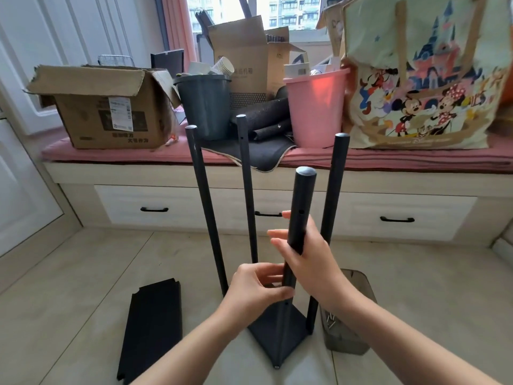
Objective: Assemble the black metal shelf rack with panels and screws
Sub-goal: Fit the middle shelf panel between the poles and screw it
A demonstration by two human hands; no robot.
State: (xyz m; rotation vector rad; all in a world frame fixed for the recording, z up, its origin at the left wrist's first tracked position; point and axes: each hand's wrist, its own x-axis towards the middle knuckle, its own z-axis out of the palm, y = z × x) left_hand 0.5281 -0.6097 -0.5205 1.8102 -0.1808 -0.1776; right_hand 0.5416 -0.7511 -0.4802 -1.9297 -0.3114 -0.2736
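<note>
Four upright black metal poles [206,201] rise from our black square base panel [280,333]; both hands, left hand [256,287] and right hand [312,262], grip the nearest pole [301,207].

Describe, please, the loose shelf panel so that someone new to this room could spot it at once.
Start at the half-built black rack, four upright poles rising from a square base on the tiled floor below the window bench. To its left, on the side of the left hand, a flat black panel lies alone on the tiles. Unlike the base panel, it has notched corners showing and no poles fixed to it.
</note>
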